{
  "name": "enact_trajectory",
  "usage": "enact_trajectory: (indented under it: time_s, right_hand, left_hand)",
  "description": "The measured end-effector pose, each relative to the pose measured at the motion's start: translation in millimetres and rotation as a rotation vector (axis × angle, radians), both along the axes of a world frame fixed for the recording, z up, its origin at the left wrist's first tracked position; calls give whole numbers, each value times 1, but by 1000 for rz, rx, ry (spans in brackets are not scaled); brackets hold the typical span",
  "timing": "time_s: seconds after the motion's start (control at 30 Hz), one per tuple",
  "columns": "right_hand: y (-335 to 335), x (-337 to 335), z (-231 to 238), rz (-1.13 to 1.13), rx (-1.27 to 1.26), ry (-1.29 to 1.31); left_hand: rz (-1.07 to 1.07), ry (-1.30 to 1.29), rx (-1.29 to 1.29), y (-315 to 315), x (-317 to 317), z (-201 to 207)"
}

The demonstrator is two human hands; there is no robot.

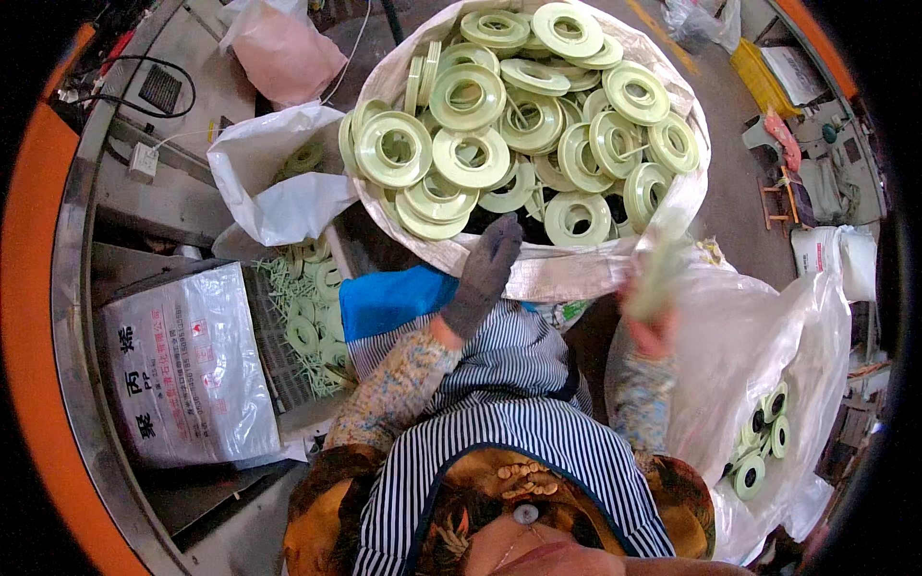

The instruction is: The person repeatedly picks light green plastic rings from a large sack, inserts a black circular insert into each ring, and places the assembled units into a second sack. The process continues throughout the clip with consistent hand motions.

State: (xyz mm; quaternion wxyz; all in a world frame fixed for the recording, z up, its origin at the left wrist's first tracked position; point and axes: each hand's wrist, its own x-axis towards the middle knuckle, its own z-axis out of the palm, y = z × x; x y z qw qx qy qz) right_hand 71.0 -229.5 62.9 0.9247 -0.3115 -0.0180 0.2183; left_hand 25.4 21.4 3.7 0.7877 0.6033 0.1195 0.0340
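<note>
My left hand (483, 278), in a dark grey glove, lies at the near rim of a large white woven sack (523, 274). Its fingers stretch forward, with nothing visible in them. Heaped in the sack are many pale green plastic ring discs (471, 158), flanged and with round center holes. To the right, my bare-looking right hand (655, 331) is smeared by motion. It grips a pale green plastic disc (663, 274), blurred and seemingly edge-on, beside the sack's near right rim.
On the left, a crate (288, 379) holds green rings and thin sprue pieces, beside a printed white bag (197, 365). An open white bag (279, 206) stands above it. At right, a translucent plastic bag (740, 355) contains several discs (749, 475). A yellow crate (764, 77) stands far right.
</note>
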Motion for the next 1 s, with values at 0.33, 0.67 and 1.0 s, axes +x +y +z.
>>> enact_trajectory:
  time_s: [0.33,0.67,1.0]
  right_hand:
    - [71,52,-57,352,-1471,-1129]
    - [152,93,-165,588,-1817,-990]
    - [164,81,-159,166,-1882,-910]
  left_hand:
    - [-117,98,1883,2,117,-85]
    - [-200,-199,874,71,106,-27]
    - [-127,-9,52,76,69,15]
